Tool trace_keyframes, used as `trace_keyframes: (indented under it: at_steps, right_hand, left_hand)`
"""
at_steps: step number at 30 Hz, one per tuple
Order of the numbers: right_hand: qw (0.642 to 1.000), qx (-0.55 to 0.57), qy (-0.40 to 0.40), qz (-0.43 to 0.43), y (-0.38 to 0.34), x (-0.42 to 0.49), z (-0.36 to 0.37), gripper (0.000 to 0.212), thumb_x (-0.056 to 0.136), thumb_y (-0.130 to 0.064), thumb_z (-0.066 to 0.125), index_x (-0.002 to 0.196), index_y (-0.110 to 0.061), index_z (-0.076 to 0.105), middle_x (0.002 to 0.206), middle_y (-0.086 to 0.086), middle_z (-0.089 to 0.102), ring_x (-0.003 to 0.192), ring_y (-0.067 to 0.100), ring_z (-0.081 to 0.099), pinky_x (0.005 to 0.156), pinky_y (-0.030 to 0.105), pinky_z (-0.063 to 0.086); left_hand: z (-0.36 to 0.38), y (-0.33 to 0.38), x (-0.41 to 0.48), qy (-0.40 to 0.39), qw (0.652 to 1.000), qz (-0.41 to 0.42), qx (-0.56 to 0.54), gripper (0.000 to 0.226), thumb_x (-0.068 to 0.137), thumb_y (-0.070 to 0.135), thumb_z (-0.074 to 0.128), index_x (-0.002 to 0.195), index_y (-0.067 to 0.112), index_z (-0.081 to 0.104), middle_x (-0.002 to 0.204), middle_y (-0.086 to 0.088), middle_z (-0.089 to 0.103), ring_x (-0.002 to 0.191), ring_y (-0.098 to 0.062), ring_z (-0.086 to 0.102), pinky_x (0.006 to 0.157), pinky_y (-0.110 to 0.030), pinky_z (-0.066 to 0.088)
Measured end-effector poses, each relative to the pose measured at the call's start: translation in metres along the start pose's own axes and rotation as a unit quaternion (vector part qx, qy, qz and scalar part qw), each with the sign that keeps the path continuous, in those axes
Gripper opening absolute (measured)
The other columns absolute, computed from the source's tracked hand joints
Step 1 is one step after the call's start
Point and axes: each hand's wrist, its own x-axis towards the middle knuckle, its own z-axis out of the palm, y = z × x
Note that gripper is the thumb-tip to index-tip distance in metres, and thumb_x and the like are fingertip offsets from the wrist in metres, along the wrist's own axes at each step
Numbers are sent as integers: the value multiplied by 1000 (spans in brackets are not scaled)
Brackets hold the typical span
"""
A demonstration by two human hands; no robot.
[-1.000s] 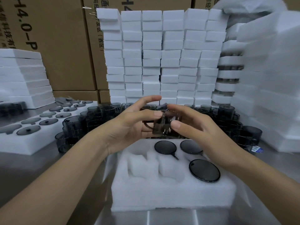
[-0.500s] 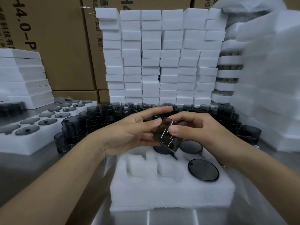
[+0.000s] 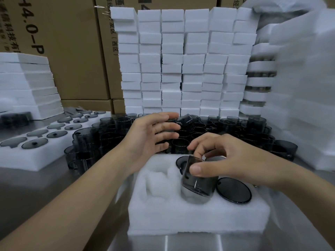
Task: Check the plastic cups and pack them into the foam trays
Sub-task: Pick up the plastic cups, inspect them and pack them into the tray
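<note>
The fingers (image 3: pixel 203 142) of my right hand (image 3: pixel 226 158) pinch the smoky cup (image 3: pixel 197 183), tilted so that its lower end meets a middle pocket of the near foam tray (image 3: pixel 181 218). My left hand (image 3: pixel 150 136), spread and empty, hovers by the far cup pile (image 3: pixel 226 127), probably for the next one.

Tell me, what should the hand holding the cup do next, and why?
Probably push the cup straight down. The right hand grips it tilted, its lower end at the mouth of an open pocket in the foam tray, so it looks not yet seated.
</note>
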Motion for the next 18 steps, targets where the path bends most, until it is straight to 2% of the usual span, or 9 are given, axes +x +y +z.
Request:
trace_keyframes:
  at_steps: [2, 6, 8, 12, 14, 18]
  right_hand:
    - [1000, -14, -7, 3, -3, -1, 4, 63, 60, -79, 81, 90, -24, 73, 127, -30, 60, 115, 3, 66, 110, 39, 51]
    - [997, -69, 6, -15, -6, -4, 15, 72, 55, -88, 79, 102, -34, 68, 129, -25, 61, 112, 7, 66, 104, 44, 53]
    - [997, -73, -15, -15, -7, -5, 12, 74, 56, -89, 80, 108, -38, 68, 130, -24, 61, 115, 5, 65, 105, 44, 52]
    - [997, -41, -65, -15, -8, -6, 1, 56, 68, -70, 86, 112, -37, 72, 135, -23, 64, 126, 1, 62, 114, 42, 44]
    - [998, -42, -52, -16, -8, -6, 0, 56, 67, -69, 87, 109, -34, 74, 133, -21, 65, 126, 2, 61, 114, 42, 43]
    - [996, -88, -31, -14, -9, -5, 6, 67, 59, -77, 88, 111, -38, 69, 125, -18, 65, 118, 4, 62, 108, 45, 48]
  left_hand:
    - [0, 0, 0, 0, 1000, -1, 5, 49, 81, 40, 64, 124, 20, 77, 105, -2, 78, 87, -14, 73, 78, -34, 45]
    - [0, -1, -1, 1, 1000, -2, 14, 49, 82, 41, 64, 124, 20, 78, 105, -1, 78, 87, -14, 72, 77, -33, 45]
    - [0, -1, -2, 0, 1000, -2, 9, 50, 82, 40, 63, 125, 19, 77, 105, -2, 78, 87, -13, 72, 76, -32, 46]
    - [2, 1, -2, 0, 1000, -5, -5, 54, 81, 39, 63, 129, 16, 76, 104, -3, 77, 85, -14, 72, 74, -32, 45]
    - [3, 1, -3, 1, 1000, -4, -3, 55, 81, 39, 63, 129, 16, 76, 103, -3, 77, 85, -14, 72, 75, -32, 45]
    - [4, 2, -4, 3, 1000, -3, 12, 55, 81, 40, 62, 129, 17, 75, 103, -2, 77, 85, -13, 72, 76, -33, 44]
